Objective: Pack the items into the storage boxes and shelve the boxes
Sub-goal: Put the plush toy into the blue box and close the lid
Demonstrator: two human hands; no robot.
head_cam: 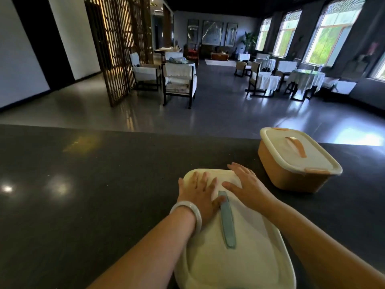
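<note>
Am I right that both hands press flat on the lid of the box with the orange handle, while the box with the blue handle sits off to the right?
Not quite: the boxes are swapped. The head view shows the left hand and right hand flat on the lid with the blue handle; the box with the orange handle sits off to the right, untouched.

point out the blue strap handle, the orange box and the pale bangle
blue strap handle (227, 222): head view, mid-strap
orange plastic box (291, 176): head view, near side wall
pale smooth bangle (188, 207): head view, top of band
</note>
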